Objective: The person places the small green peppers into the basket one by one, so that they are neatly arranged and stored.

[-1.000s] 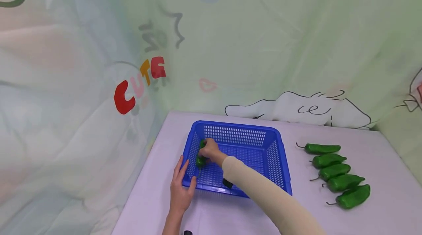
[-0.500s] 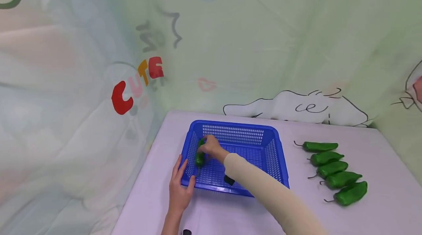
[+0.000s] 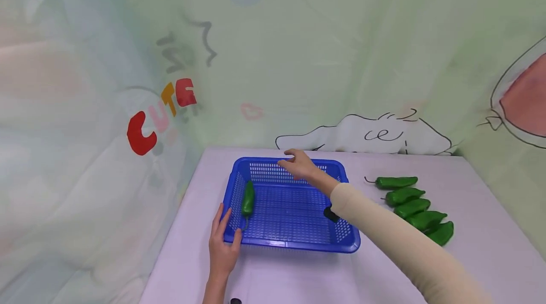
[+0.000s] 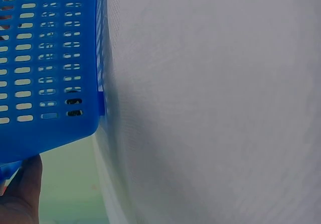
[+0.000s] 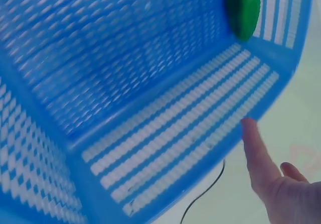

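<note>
Right of the right hand (image 3: 298, 165), its sleeve (image 3: 390, 230) hides the stems of the three lowest peppers (image 3: 426, 219). Below the left hand (image 3: 222, 253), a black object (image 3: 236, 301) is cut off, unidentifiable. In the right-wrist view, the basket's pepper (image 5: 244, 10), above the hand, is blurred and cropped.

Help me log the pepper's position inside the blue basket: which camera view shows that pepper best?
The head view: the pepper lies in full sight, stem included, inside the blue basket. The right wrist view shows only part, cut off by the frame's top edge. The left wrist view doesn't clearly show it.
</note>
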The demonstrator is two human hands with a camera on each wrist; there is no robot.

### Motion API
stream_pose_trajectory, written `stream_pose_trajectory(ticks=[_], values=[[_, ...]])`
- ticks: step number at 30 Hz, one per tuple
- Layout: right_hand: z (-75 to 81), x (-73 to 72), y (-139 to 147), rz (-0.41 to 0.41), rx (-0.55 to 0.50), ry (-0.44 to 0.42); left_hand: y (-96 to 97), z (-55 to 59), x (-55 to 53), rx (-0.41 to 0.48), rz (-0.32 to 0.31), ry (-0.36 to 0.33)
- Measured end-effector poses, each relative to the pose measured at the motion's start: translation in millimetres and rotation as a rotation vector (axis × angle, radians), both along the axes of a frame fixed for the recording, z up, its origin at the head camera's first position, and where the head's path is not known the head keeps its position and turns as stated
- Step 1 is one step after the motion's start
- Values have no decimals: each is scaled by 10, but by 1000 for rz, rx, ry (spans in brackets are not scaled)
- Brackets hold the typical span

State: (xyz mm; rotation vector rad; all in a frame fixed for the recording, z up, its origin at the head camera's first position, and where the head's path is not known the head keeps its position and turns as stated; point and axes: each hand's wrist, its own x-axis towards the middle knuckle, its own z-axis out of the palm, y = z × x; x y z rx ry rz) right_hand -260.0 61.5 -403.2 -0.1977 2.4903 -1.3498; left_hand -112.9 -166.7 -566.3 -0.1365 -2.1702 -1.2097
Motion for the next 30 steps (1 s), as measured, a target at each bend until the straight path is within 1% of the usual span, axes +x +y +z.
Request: stream_pose_trajectory(ticks=[4, 7, 11, 15, 19, 24, 27, 30], values=[[25, 22, 177, -2, -21, 1, -50, -11, 18, -3, 18, -19], [27, 53, 292, 6, -13, 27, -75, -12, 38, 4, 26, -17], [48, 83, 474, 16, 65, 115, -91, 2, 52, 13, 38, -32], [78, 80, 716, -26, 127, 161, -95, 32, 51, 20, 42, -52], [90, 79, 978, -77, 118, 142, -95, 65, 49, 21, 40, -38], [67, 114, 1309, -126, 108, 115, -93, 83, 43, 20, 28, -18], [36, 143, 1511, -165, 114, 92, -85, 83, 39, 19, 20, -20], [-32, 173, 1725, -213, 123, 70, -73, 86, 39, 21, 20, -30]])
